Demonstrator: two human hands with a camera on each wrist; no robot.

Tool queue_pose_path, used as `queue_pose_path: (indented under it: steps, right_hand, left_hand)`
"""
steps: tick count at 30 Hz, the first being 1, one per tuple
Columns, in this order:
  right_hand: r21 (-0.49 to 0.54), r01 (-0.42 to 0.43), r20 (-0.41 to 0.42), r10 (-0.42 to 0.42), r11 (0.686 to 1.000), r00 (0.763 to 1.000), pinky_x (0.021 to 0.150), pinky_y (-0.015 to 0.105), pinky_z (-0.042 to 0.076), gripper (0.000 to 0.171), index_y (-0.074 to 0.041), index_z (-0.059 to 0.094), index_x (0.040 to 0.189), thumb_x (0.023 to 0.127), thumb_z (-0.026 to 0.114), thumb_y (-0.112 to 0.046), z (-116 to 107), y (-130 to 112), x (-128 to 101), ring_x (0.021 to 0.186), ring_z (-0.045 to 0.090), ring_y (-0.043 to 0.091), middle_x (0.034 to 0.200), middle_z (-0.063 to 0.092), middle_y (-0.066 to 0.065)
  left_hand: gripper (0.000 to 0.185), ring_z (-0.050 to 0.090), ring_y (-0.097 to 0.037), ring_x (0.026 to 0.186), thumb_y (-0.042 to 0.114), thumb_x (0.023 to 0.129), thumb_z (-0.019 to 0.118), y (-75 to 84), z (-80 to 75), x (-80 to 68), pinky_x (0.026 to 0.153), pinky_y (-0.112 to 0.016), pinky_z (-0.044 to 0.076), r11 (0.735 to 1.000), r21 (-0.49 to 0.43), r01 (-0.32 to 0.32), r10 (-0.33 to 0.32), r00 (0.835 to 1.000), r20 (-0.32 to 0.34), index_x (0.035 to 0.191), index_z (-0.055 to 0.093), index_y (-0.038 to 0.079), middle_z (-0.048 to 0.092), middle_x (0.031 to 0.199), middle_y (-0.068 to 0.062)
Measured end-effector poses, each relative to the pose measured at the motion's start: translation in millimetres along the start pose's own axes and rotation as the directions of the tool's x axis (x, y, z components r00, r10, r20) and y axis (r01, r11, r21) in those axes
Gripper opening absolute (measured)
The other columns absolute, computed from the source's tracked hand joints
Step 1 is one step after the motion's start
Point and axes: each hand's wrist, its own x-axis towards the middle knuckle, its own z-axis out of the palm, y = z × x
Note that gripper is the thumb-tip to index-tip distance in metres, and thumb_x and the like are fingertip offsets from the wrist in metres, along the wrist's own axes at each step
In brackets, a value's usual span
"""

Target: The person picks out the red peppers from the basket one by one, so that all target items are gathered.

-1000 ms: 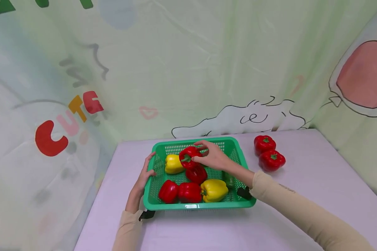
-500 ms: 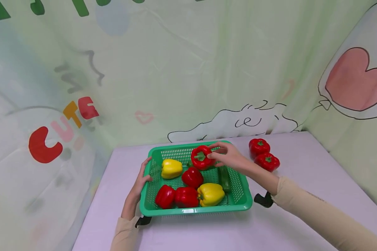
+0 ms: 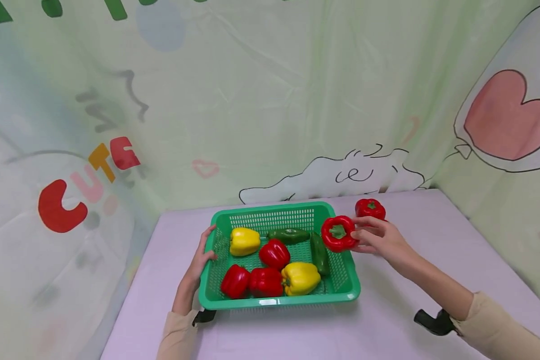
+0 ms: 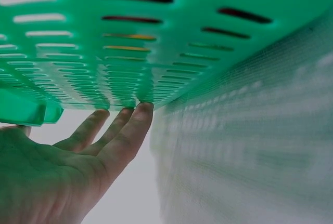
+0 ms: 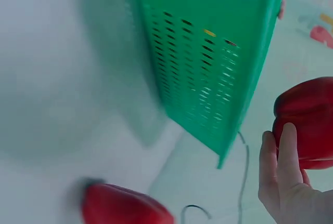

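Right hand fingers clamped on red pepper, stem toward camera, just outside green basket right rim, above counter; left hand fingers straight, bracing left wall.

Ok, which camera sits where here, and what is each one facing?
Head: worn high, looking down at the green basket of peppers; both forearms and hands show.
Left wrist: low beside the basket's slotted wall, looking up it; left hand fingers touch it.
Right wrist: behind the right hand, which grips a red bell pepper beyond the basket's right rim.
All three share the basket.
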Motion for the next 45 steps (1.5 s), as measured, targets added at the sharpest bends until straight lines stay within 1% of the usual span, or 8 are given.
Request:
queue_pose_path:
  steps: [4, 7, 17, 22, 26, 31, 39, 45]
  right_hand:
    - [0.054, -0.027, -0.008, 0.028, 0.998, 1.000, 0.078, 0.032, 0.056, 0.060, 0.008, 0.036, 0.143, 0.095, 0.059, -0.018, -3.4, 15.6, -10.9, 0.093, 0.068, 0.014, 0.136, 0.043, 0.033]
    - [0.073, -0.052, -0.007, 0.053, 0.996, 0.999, 0.079, 0.034, 0.056, 0.059, 0.010, 0.034, 0.143, 0.097, 0.056, -0.019, -5.6, 24.7, -17.2, 0.091, 0.068, 0.015, 0.136, 0.042, 0.032]
    - [0.038, -0.081, -0.021, 0.081, 0.996, 0.996, 0.079, 0.033, 0.056, 0.060, 0.012, 0.031, 0.144, 0.098, 0.054, -0.020, -28.2, 37.4, -29.2, 0.091, 0.067, 0.010, 0.135, 0.043, 0.029]
    - [0.032, -0.125, -0.041, 0.127, 0.992, 0.991, 0.080, 0.034, 0.056, 0.062, 0.010, 0.029, 0.145, 0.098, 0.055, -0.023, -34.3, 51.8, -35.7, 0.090, 0.069, 0.012, 0.124, 0.056, 0.013]
    - [0.060, -0.150, -0.031, 0.152, 0.987, 0.988, 0.081, 0.036, 0.055, 0.064, 0.009, 0.028, 0.145, 0.098, 0.056, -0.024, -36.2, 65.4, -37.1, 0.091, 0.070, 0.016, 0.119, 0.060, 0.003]
    - [0.074, -0.200, -0.003, 0.200, 0.977, 0.980, 0.083, 0.037, 0.055, 0.063, 0.010, 0.028, 0.145, 0.099, 0.054, -0.025, -41.2, 82.1, -36.3, 0.092, 0.069, 0.014, 0.124, 0.059, 0.009]
    - [0.086, -0.306, 0.003, 0.307, 0.948, 0.952, 0.084, 0.036, 0.055, 0.067, 0.012, 0.024, 0.147, 0.101, 0.050, -0.029, -58.8, 107.4, -45.2, 0.095, 0.067, 0.012, 0.130, 0.053, 0.014]
    - [0.105, -0.326, -0.009, 0.328, 0.940, 0.944, 0.084, 0.034, 0.054, 0.068, 0.012, 0.024, 0.146, 0.101, 0.050, -0.032, -68.2, 119.0, -48.3, 0.094, 0.067, 0.014, 0.125, 0.055, 0.008]
  left_hand:
    - [0.084, 0.032, -0.043, 0.132, -0.001, 0.078, 0.041, 1.4, -0.4, -2.4, 0.090, -0.038, 0.045, 1.000, 0.002, 0.003, -0.003, 1.000, -0.012, 0.156, 0.016, 0.018, 0.017, 0.158, -0.019]
    - [0.084, 0.032, -0.044, 0.131, 0.000, 0.078, 0.040, 1.2, 0.5, -4.2, 0.089, -0.038, 0.046, 1.000, -0.004, 0.019, -0.019, 1.000, -0.006, 0.156, 0.016, 0.018, 0.017, 0.158, -0.020]
    - [0.083, 0.031, -0.045, 0.132, 0.001, 0.079, 0.039, 2.8, 0.5, -1.3, 0.090, -0.039, 0.046, 1.000, 0.003, -0.004, 0.004, 1.000, -0.012, 0.156, 0.015, 0.019, 0.014, 0.159, -0.016]
    - [0.081, 0.033, -0.046, 0.131, 0.003, 0.081, 0.038, 3.1, -1.9, -1.5, 0.092, -0.044, 0.046, 1.000, 0.012, 0.000, 0.000, 1.000, -0.002, 0.156, 0.015, 0.021, 0.014, 0.159, -0.016]
    - [0.082, 0.032, -0.046, 0.131, 0.004, 0.080, 0.038, 3.3, -4.6, -3.1, 0.092, -0.042, 0.045, 1.000, 0.025, 0.002, -0.002, 1.000, -0.018, 0.156, 0.014, 0.021, 0.013, 0.159, -0.016]
    - [0.082, 0.033, -0.044, 0.129, 0.003, 0.080, 0.037, 2.7, -5.5, -3.5, 0.091, -0.039, 0.045, 1.000, 0.027, -0.001, 0.002, 0.999, -0.033, 0.156, 0.014, 0.020, 0.014, 0.158, -0.017]
    - [0.081, 0.034, -0.046, 0.129, 0.002, 0.080, 0.036, -0.7, 0.0, -1.0, 0.089, -0.038, 0.048, 1.000, -0.011, -0.009, 0.009, 1.000, 0.004, 0.156, 0.013, 0.018, 0.015, 0.158, -0.019]
    - [0.082, 0.034, -0.045, 0.128, 0.003, 0.080, 0.037, 1.0, 2.2, -2.2, 0.090, -0.038, 0.046, 1.000, 0.003, 0.001, -0.001, 1.000, 0.006, 0.156, 0.014, 0.019, 0.016, 0.158, -0.019]
